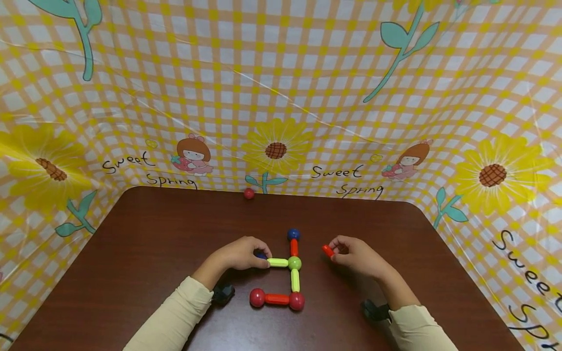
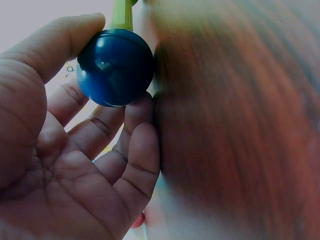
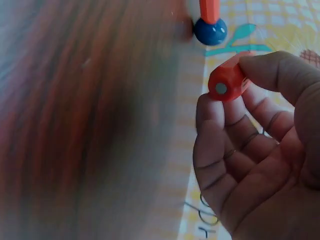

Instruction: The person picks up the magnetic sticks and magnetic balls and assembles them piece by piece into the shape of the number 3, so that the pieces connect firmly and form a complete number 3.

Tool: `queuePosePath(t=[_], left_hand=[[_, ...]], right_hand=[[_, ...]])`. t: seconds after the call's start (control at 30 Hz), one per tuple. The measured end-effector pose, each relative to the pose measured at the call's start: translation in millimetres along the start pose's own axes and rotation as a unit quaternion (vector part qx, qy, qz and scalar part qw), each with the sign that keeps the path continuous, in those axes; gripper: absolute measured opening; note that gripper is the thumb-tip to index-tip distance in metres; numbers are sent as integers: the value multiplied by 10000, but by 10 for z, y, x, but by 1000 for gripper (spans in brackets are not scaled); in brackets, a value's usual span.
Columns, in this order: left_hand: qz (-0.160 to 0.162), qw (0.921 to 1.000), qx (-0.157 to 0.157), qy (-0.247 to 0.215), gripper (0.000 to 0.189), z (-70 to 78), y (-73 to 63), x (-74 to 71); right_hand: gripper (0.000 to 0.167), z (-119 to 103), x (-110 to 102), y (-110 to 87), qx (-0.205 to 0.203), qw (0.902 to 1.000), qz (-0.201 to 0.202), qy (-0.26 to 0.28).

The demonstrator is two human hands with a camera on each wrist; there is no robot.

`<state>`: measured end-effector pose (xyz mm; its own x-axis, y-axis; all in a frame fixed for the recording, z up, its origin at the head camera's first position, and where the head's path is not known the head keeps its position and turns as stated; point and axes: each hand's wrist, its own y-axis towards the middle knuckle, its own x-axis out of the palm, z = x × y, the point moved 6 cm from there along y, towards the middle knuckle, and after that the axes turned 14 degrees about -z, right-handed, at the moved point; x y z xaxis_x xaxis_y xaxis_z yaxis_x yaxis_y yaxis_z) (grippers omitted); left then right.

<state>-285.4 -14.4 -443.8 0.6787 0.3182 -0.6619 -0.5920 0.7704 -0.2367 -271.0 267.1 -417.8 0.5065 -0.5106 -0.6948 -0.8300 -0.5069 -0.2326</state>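
Observation:
My left hand [image 1: 240,253] grips a blue ball [image 2: 116,67] between thumb and fingers. That ball sits at the left end of a yellow-green rod [image 1: 278,263], whose other end meets a green ball [image 1: 294,263]. From the green ball a red rod [image 1: 294,247] runs back to another blue ball [image 1: 293,235], and a second yellow-green rod [image 1: 295,281] runs forward to a red ball [image 1: 296,301]. A further red rod [image 1: 277,299] joins it to a red ball [image 1: 257,297] on the left. Right of this structure, my right hand [image 1: 357,256] pinches a loose red rod [image 3: 227,82] with a silvery end.
A lone red ball [image 1: 249,193] lies at the back edge of the dark wooden table [image 1: 175,219]. Behind and beside the table hangs a checked cloth [image 1: 281,87] printed with sunflowers. Black wrist devices [image 1: 224,294] sit below both hands.

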Motion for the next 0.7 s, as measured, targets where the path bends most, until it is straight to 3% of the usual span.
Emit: queuePosePath(t=[0.4,0.7], left_hand=[[0,10000,-92,25,5,-26,-2,1],[-34,10000,28,90,5,-18,7,4]], right_hand=[[14,-290,61,458,-555,9981,-263,-63],[16,-437,47,746,-729,9973,-18,84]])
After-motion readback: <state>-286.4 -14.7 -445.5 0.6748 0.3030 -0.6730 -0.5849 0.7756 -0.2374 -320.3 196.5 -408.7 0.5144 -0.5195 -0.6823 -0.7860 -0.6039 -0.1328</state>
